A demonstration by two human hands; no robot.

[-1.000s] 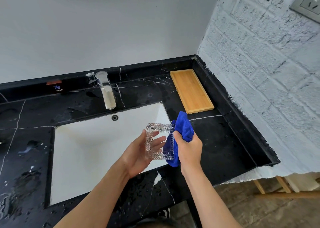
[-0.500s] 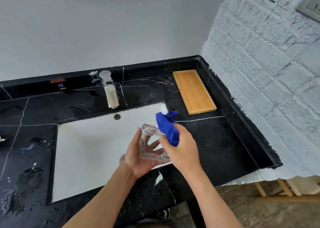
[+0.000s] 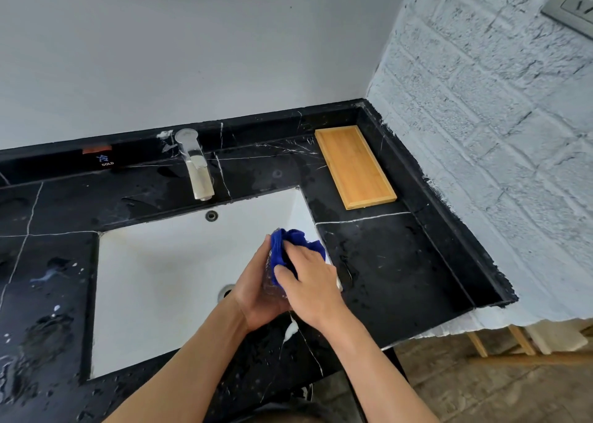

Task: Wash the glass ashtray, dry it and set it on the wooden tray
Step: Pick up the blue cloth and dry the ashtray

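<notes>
Right hand (image 3: 309,281) is pressing a blue cloth (image 3: 290,246) into the glass ashtray (image 3: 272,283), fingers spread flat over the fabric. Left hand (image 3: 256,289) cups the ashtray from behind, fingers wrapped round it; I only see a sliver of ribbed glass between the palms, all of it over the right edge of the white sink (image 3: 154,278).

My read: drying step, washing done. To do it well I'd work the cloth into the ribbed sides and the inner corners, turn the glass in the left hand rather than regrip, and stay above the basin so a slip lands there, not on stone. Wet glass is slick, so firm cupping matters.

Black marble counter (image 3: 401,262) is wet, with droplets and white splashes by the front edge. Tap (image 3: 195,165) shows no water running. Wooden tray (image 3: 354,165) sits bare in the back right corner, well apart from the hands, beside a rough painted brick wall (image 3: 481,117). A wall socket (image 3: 574,5) is top right.
</notes>
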